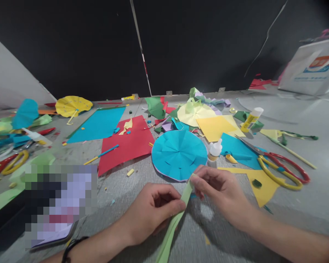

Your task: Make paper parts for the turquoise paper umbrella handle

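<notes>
Both my hands hold a long light-green paper strip (172, 228) just above the grey table (304, 197). My left hand (150, 212) pinches the strip's middle between thumb and fingers. My right hand (222, 195) pinches its upper end, fingers closed. A folded blue paper circle (179, 153) lies right behind my hands, with a small white glue bottle (215, 150) beside it.
Red-and-yellow scissors (279, 168) lie at the right on blue and yellow paper. A glue stick (251, 119), a red sheet (126, 144), a blue sheet (100, 124), a yellow paper umbrella (72, 106) and scraps cover the table. More scissors (8, 164) lie at the left.
</notes>
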{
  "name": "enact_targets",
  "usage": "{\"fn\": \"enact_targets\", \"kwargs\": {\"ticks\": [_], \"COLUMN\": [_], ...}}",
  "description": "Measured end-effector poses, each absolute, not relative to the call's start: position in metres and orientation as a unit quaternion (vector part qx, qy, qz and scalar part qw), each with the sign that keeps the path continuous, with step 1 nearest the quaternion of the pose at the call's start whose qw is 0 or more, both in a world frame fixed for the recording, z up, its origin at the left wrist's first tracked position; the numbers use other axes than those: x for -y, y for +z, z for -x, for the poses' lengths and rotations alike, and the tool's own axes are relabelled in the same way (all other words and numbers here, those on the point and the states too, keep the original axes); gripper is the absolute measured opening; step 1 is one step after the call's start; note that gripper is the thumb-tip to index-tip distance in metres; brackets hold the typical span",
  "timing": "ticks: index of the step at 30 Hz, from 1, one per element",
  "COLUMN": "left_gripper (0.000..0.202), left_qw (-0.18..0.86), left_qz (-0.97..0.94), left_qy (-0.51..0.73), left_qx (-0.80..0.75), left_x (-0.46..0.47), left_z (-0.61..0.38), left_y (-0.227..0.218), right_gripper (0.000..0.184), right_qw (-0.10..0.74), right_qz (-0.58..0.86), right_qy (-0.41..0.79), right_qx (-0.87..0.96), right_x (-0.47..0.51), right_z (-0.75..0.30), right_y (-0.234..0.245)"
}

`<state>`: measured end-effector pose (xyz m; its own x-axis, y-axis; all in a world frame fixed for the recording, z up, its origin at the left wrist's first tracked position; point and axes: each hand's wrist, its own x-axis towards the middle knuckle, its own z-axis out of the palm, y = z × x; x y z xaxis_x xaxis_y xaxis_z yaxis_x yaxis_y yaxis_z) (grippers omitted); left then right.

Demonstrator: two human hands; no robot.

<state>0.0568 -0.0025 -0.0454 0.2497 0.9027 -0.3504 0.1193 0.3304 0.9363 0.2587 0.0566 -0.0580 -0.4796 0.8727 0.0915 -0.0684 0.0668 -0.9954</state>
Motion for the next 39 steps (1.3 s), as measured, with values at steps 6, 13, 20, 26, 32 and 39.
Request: {"fn": "enact_targets", "kwargs": {"ticks": [6,13,20,26,32,39], "left_gripper": [0.043,0.047,0.029,0.027,0.026,0.029], "left_qw": [0.650,0.639,0.553,0.526,0.524,0.524], "left_qz": [-0.487,-0.511,-0.547,-0.560,-0.570,-0.565], "left_qy": [0.332,0.300,0.325,0.329,0.324,0.330], "left_qx": [-0.480,-0.491,-0.537,-0.548,-0.543,-0.545], "left_x": [0.004,0.005,0.004,0.003,0.003,0.008], "left_z": [-0.056,-0.054,-0.057,-0.058,-0.057,-0.059], "left_y": [-0.051,-0.054,-0.046,-0.044,-0.041,-0.040], "right_gripper": [0.039,0.043,0.046,0.045,0.045,0.042], "right_qw": [0.398,0.400,0.393,0.395,0.395,0.371], "right_qz": [0.319,0.324,0.344,0.350,0.339,0.308], "right_qy": [0.605,0.609,0.609,0.607,0.609,0.632], "right_qx": [0.611,0.604,0.597,0.595,0.598,0.607], "right_x": [-0.058,-0.060,-0.060,-0.062,-0.063,-0.062], "right_z": [-0.258,-0.258,-0.258,-0.258,-0.258,-0.261], "right_y": [-0.056,-0.052,-0.049,-0.049,-0.047,-0.045]}}
